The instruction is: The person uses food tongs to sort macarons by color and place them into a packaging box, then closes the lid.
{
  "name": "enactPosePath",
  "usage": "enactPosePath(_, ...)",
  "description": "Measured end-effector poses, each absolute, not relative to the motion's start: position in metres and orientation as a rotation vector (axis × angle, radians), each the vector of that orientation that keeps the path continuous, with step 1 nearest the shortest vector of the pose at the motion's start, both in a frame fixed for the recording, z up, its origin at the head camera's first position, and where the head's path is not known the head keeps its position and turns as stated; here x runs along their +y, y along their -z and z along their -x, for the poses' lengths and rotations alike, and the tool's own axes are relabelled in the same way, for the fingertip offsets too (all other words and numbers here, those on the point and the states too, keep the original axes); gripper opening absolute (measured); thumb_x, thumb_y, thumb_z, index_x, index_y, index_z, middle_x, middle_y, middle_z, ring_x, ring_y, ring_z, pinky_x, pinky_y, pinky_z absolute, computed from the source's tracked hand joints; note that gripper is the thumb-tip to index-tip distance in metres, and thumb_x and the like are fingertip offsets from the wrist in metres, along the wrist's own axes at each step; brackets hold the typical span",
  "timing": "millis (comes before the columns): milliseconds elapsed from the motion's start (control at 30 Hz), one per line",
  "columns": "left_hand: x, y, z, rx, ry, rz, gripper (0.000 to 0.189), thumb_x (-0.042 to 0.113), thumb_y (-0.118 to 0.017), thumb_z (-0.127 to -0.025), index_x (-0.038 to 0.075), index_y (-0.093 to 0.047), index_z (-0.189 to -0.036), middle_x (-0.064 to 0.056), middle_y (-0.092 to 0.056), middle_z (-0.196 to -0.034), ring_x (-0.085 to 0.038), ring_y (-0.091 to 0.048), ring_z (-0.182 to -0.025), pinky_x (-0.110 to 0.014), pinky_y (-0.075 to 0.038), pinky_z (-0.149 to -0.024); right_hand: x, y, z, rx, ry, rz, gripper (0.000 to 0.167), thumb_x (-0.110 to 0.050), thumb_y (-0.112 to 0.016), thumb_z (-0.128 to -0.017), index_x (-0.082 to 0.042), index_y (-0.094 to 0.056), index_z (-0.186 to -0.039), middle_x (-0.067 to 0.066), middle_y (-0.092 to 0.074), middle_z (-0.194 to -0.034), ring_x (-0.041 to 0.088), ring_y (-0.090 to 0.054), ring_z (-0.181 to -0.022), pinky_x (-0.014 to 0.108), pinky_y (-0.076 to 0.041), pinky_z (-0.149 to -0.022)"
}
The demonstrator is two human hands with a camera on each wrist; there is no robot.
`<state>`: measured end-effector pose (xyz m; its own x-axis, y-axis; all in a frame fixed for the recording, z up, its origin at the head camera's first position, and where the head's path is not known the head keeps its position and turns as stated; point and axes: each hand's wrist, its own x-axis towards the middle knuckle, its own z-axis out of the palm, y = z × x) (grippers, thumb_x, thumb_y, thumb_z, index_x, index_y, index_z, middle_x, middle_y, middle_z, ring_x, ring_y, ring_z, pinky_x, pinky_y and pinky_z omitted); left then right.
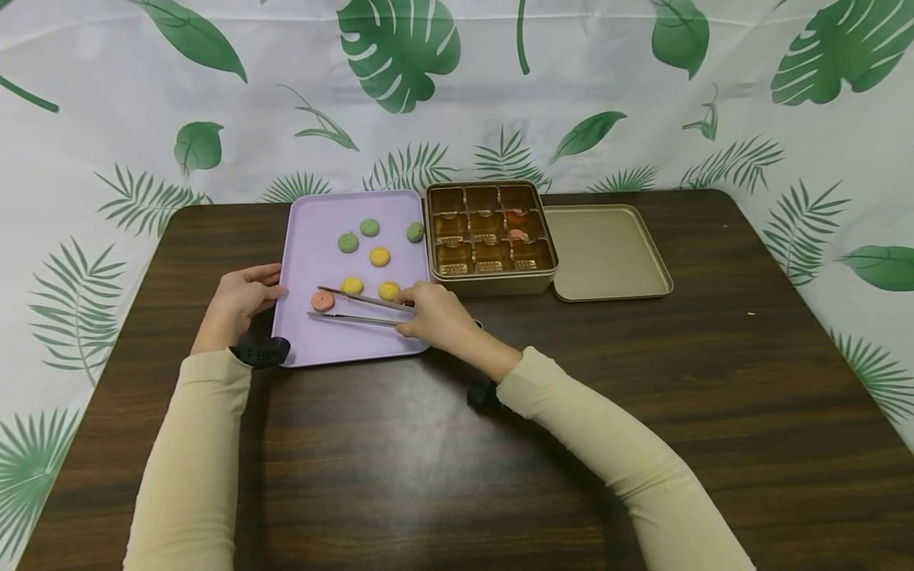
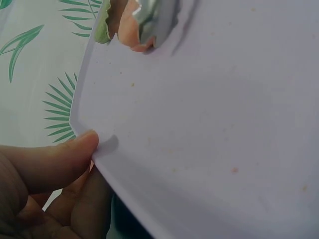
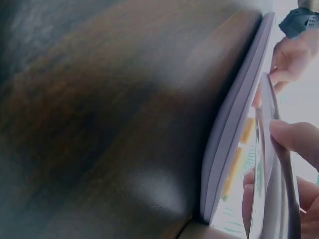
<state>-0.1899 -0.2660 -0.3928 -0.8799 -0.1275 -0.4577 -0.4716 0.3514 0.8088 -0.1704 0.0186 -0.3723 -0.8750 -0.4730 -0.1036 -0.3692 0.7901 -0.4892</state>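
Observation:
My left hand (image 1: 239, 304) pinches the left edge of a lilac tray (image 1: 321, 342), thumb on the rim and fingers underneath. Over the tray's right front part, my right hand (image 1: 441, 319) holds metal tongs (image 1: 357, 319) whose two arms are spread. Their tips lie on either side of a pink macaron (image 1: 323, 301); whether they touch it I cannot tell. Beyond are yellow macarons (image 1: 380, 256) and green macarons (image 1: 348, 243), one green one against the right rim. The left wrist view shows a tong tip (image 2: 160, 22) in front of the pink macaron (image 2: 128, 31).
A gold box (image 1: 493, 284) with a brown compartmented insert (image 1: 451, 226) stands against the tray's right side. Two compartments in its right column hold reddish and pink pieces (image 1: 517, 235). Right of it lies a gold lid (image 1: 607, 254). A leaf-patterned cloth (image 1: 485, 103) hangs behind the dark wooden table (image 1: 400, 460).

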Motion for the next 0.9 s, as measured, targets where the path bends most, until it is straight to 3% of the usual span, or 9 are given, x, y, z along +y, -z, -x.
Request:
enactPosePath(267, -0.267, 0.392, 0.191, 2.306, -1.524, 0.53, 0.058, 0.008, -0.05, -0.097, 0.006, -0.026, -0.15, -0.017, -0.034, -0.153, -0.011, -0.047, -0.118, -0.038, -0.036, -0.114, 0.024, 0.374, 0.17, 2.76, 0.712, 0.653, 0.034, -0.02, -0.075, -0.081, -0.008, -0.07, -0.113, 0.009, -0.07, -0.107, 0.022, -0.065, -0.096, 0.035, -0.054, -0.08)
enactPosePath(567, -0.266, 0.392, 0.19, 2.294, -1.528, 0.548, 0.058, 0.009, -0.051, -0.097, 0.007, -0.027, -0.15, -0.016, -0.035, -0.153, -0.005, -0.048, -0.111, -0.037, -0.036, -0.114, 0.026, 0.375, 0.168, 2.747, 0.729, 0.652, 0.033, -0.021, -0.075, -0.082, -0.009, -0.071, -0.112, 0.009, -0.069, -0.104, 0.022, -0.065, -0.092, 0.034, -0.054, -0.076)
enactPosePath(900, -0.265, 0.391, 0.19, 2.307, -1.522, 0.537, 0.058, 0.008, -0.05, -0.097, 0.006, -0.027, -0.15, -0.017, -0.034, -0.153, -0.014, -0.046, -0.12, -0.039, -0.036, -0.114, 0.039, 0.363, 0.17, 2.701, 0.869, 0.565, 0.031, -0.019, -0.075, -0.082, -0.01, -0.071, -0.111, 0.008, -0.071, -0.102, 0.02, -0.065, -0.089, 0.028, -0.052, -0.071)
